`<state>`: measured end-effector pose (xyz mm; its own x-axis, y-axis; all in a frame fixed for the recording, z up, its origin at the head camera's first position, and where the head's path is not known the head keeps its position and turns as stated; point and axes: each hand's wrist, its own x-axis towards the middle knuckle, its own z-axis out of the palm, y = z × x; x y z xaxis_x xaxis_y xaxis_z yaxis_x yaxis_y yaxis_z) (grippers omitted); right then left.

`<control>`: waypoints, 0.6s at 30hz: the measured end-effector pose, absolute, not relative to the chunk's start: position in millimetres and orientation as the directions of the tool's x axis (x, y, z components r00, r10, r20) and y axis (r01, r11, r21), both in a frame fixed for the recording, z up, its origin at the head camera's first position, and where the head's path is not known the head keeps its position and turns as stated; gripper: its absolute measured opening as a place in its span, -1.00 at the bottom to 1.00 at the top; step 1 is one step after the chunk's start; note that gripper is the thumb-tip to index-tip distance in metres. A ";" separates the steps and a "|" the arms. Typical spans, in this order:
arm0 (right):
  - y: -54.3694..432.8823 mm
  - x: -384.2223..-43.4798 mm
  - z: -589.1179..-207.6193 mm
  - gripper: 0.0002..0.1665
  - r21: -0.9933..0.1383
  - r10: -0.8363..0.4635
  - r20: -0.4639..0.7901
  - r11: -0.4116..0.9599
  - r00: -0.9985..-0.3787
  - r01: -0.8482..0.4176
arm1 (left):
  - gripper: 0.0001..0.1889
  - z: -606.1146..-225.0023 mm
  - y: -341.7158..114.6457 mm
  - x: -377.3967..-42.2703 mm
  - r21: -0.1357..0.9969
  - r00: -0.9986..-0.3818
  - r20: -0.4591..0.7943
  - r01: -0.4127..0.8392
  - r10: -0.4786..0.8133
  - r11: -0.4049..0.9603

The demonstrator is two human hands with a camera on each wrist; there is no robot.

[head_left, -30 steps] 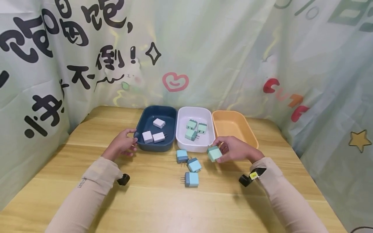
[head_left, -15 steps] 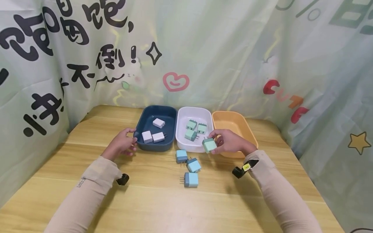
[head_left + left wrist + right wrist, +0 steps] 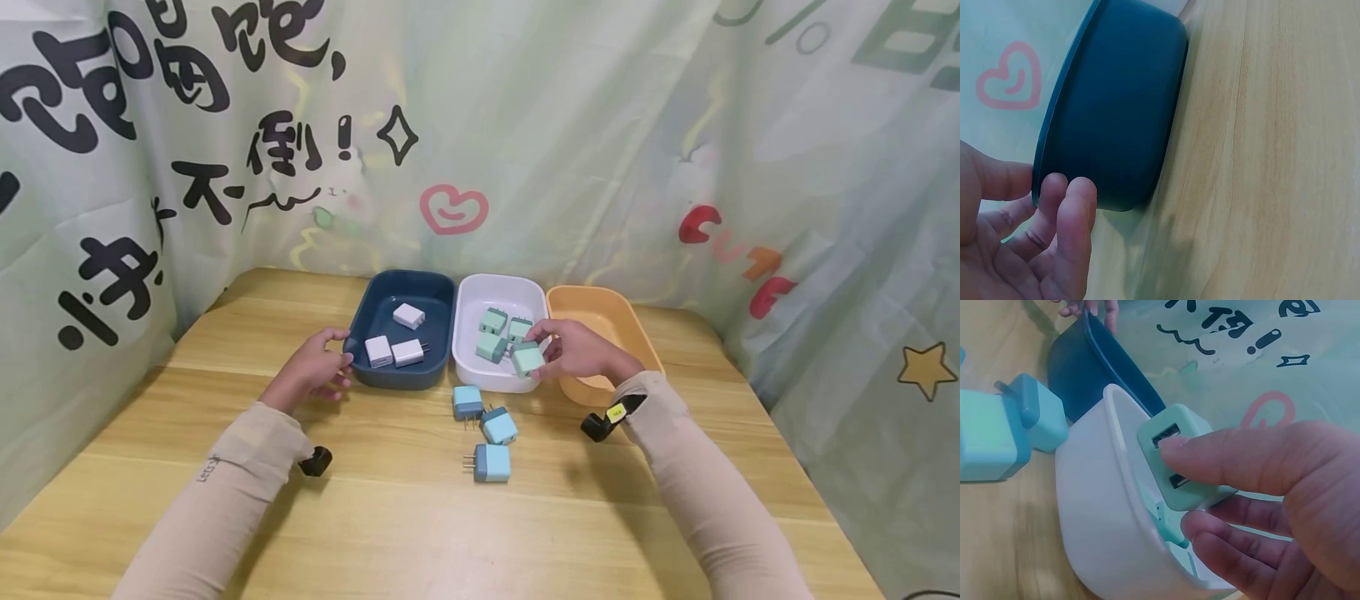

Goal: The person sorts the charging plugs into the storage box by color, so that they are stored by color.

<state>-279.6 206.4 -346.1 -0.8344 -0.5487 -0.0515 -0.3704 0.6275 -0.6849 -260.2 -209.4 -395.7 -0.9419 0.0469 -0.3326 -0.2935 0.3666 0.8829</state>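
Observation:
My right hand (image 3: 581,348) pinches a mint-green USB charger (image 3: 1175,456) between thumb and fingers, over the front right part of the white bin (image 3: 495,379). Its two USB ports face the right wrist camera. Several other green chargers (image 3: 491,347) lie inside that bin. At the near left corner of the navy bin (image 3: 401,379), my left hand (image 3: 315,367) holds the rim, fingertips against the outer wall in the left wrist view. In the navy bin lie three white chargers (image 3: 408,353).
Three blue chargers lie on the wooden table in front of the white bin: one close to it (image 3: 468,402), a middle one (image 3: 499,425) and a nearer one (image 3: 492,462). A yellow bin (image 3: 600,312) stands at the right, partly behind my right hand. A printed cloth (image 3: 570,167) hangs behind.
My right hand has carried the green charger left and away from me, from over the table in front of the bins to over the white bin. The left hand stays at the navy bin.

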 end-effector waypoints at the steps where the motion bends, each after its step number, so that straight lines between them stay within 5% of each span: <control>1: 205.1 -280.6 -345.8 -0.44 -0.681 -0.545 -0.052 0.632 -0.837 -0.369 | -0.39 -395.6 -209.3 -260.2 0.883 -0.942 -0.332 -0.293 0.047 0.367; 18: 184.3 -298.3 -358.4 -0.42 -0.697 -0.508 -0.029 0.627 -0.861 -0.347 | -0.40 -394.4 -208.8 -257.5 0.886 -0.943 -0.328 -0.289 0.051 0.362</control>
